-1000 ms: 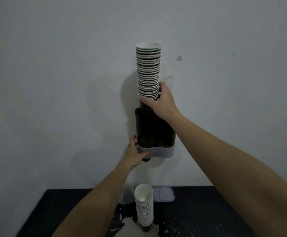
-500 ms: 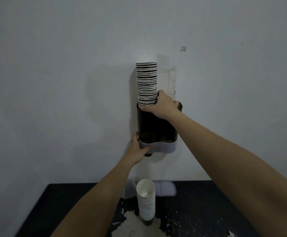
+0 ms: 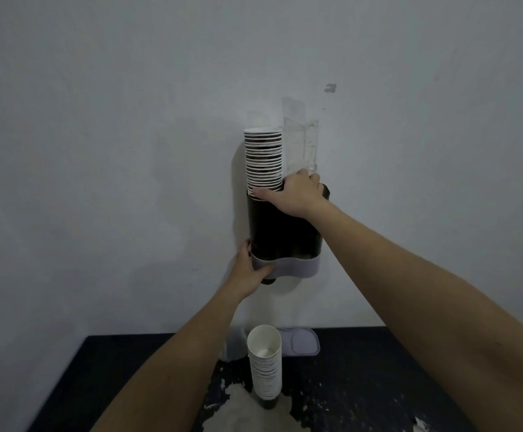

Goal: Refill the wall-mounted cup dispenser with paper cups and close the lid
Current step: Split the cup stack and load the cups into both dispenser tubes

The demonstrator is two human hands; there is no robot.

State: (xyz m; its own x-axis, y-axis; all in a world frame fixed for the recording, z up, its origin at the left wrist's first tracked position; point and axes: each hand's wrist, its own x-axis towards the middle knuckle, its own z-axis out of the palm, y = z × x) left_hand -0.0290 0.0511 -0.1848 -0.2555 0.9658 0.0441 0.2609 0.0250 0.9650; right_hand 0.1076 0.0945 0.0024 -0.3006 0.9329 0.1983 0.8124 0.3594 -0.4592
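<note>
A: Dispenser (image 3: 285, 232) — black tube on the wall, pale grey base band, top open. A stack of paper cups (image 3: 264, 160) stands in its left mouth, lower part already inside, upper part sticking out above the rim.

B: Hands?

A: Right hand (image 3: 297, 194) wraps the stack right at the rim, thumb across the front, fingers behind. Left hand (image 3: 249, 272) grips the grey base on its left side, steadying it from below. Neither is free.

B: Step?

A: Loading, I'd say about midway. Next move probably calls for easing the stack straight down and letting the fingers off the rim so they don't jam between cups and tube. Then the lid.

B: Where's the lid?

A: Flat grey oval piece (image 3: 299, 341) on the black counter (image 3: 378, 369) against the wall, shape matches the base. Likely the lid, can't confirm.

B: Counts?

A: One dispenser, two hands, one likely lid. Two cup stacks: the one going in, and a second stack (image 3: 265, 369) upright on the counter directly below. Single cups per stack too many and too fine to count. Also a clear plastic sleeve (image 3: 299, 141) against the wall above the right side, and a pale worn patch (image 3: 247, 410) on the counter around the spare stack.
</note>
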